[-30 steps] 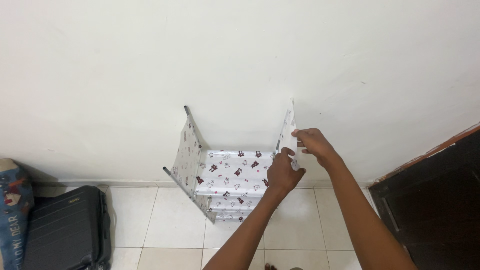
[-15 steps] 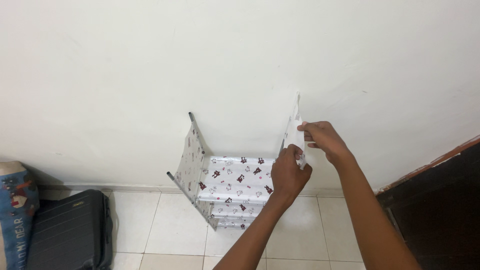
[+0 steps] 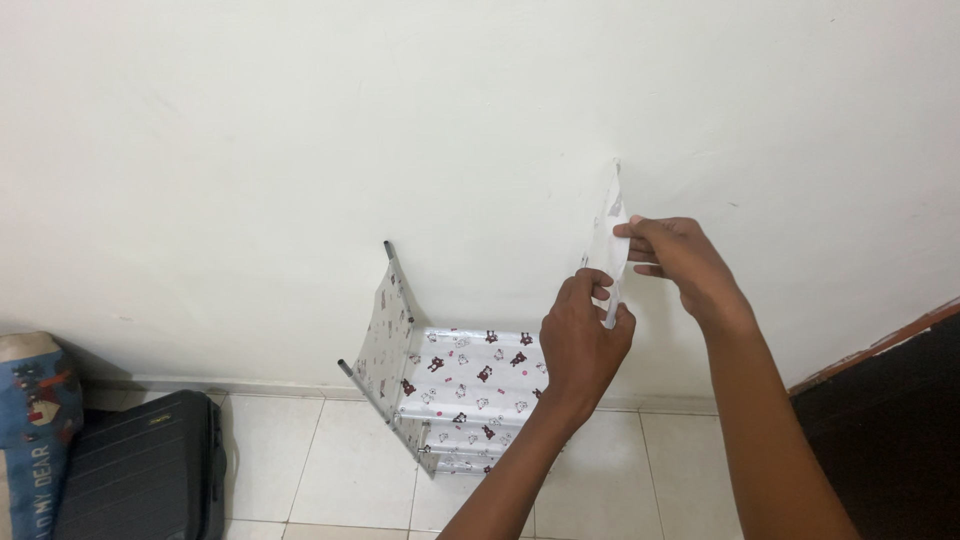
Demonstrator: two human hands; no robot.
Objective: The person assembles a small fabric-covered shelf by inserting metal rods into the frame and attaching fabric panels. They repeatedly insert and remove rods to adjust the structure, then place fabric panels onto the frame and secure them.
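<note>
I am pinching the rack's side panel [image 3: 606,228] with my left hand [image 3: 583,335] and right hand [image 3: 680,262] closed tight, though its loose fabric could be slipping off the pole [image 3: 611,312] between my fingers.

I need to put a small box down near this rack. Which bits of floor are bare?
Bare floor tiles lie between the black suitcase and the patterned fabric rack; more tiles lie right of the rack, before the dark door. Around the rack's right panel it is crowded: left hand and right hand grip it.
</note>
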